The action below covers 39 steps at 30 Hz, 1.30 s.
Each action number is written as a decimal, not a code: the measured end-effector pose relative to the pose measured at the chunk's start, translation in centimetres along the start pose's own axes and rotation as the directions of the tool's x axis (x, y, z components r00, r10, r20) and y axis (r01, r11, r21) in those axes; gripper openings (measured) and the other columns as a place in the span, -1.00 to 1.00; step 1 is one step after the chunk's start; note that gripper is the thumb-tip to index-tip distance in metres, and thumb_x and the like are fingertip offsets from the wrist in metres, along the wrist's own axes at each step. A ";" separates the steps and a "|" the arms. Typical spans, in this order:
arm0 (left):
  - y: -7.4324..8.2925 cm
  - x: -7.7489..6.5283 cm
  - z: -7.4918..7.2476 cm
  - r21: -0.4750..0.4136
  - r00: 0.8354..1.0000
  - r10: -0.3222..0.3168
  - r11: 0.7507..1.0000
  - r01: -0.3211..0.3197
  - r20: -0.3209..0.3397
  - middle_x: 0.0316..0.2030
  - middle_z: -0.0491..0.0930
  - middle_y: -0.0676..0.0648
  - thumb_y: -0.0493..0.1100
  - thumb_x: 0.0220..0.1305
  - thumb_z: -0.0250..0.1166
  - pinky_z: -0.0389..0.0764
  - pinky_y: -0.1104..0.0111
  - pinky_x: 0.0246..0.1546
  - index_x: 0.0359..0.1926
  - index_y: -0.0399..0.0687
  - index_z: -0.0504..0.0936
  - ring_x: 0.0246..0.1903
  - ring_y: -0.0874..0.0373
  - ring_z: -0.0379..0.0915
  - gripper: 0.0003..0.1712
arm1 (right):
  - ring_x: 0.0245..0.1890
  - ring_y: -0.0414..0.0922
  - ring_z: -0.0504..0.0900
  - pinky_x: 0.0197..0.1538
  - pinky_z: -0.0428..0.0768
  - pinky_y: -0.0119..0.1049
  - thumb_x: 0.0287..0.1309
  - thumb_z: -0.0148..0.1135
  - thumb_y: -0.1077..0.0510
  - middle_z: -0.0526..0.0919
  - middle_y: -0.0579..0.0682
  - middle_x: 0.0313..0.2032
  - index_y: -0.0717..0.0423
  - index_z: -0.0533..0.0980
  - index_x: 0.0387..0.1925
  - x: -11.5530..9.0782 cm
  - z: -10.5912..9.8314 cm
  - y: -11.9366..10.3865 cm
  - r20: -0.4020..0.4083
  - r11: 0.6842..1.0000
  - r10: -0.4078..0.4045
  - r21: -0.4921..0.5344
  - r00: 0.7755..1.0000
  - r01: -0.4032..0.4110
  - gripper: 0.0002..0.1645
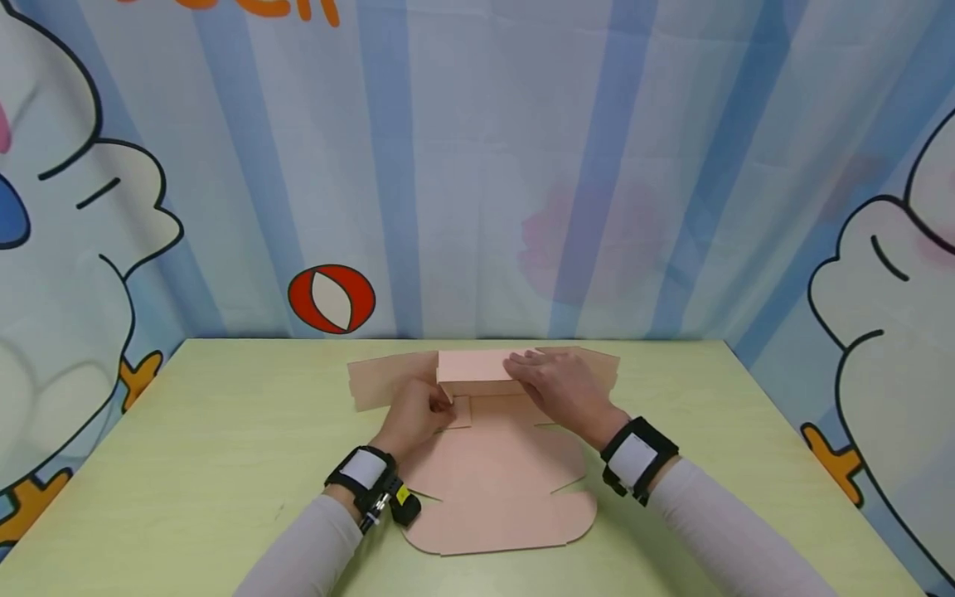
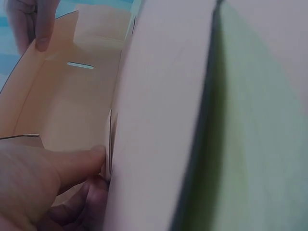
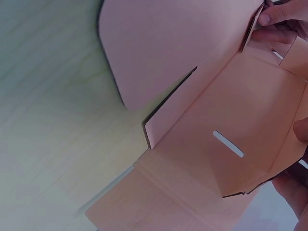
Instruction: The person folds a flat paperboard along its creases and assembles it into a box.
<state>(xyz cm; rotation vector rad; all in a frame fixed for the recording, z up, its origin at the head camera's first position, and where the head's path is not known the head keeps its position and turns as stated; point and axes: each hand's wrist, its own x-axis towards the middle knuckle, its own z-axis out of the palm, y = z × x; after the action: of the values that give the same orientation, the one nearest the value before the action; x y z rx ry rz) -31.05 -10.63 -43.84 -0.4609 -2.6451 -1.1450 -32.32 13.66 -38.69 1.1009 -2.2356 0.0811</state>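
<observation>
A partly folded, pale pink cardboard box blank [image 1: 500, 464] lies on the table, its rounded lid part toward me and its far panels raised. My left hand [image 1: 418, 414] is at the left fold and pinches a small side flap [image 2: 109, 137] between thumb and fingers. On the far side, my right hand [image 1: 563, 385] holds the edge of the raised panel [image 1: 477, 365]. The right wrist view shows its thumb inside that panel and its fingers outside. A narrow slot [image 3: 228, 143] is cut in the panel between the hands.
Side wings [image 1: 391, 380] of the cardboard spread out left and right. Beneath it is a pale yellow-green table [image 1: 246, 448]. Behind the table's far edge hangs a striped blue cloth [image 1: 477, 166] with cartoon figures.
</observation>
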 end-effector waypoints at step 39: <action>1.7 1.8 -8.3 0.297 0.967 0.221 0.939 -0.175 -0.129 -0.23 0.61 -0.05 -0.11 0.04 0.38 0.54 0.22 -0.18 -0.14 -0.09 0.64 -0.20 0.05 0.51 -0.68 | -0.18 -0.11 0.64 -0.18 0.59 -0.22 0.01 0.30 0.22 0.66 -0.02 -0.16 0.00 0.61 -0.15 -0.4 -0.2 0.8 0.007 1.000 -0.005 0.009 1.000 0.005 -0.71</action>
<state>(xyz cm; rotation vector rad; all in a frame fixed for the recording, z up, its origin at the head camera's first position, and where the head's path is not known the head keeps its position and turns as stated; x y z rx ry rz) -31.41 -15.28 -36.56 -0.5399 -2.4988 -0.6975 -32.62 14.53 -38.64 1.1134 -2.2401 0.0854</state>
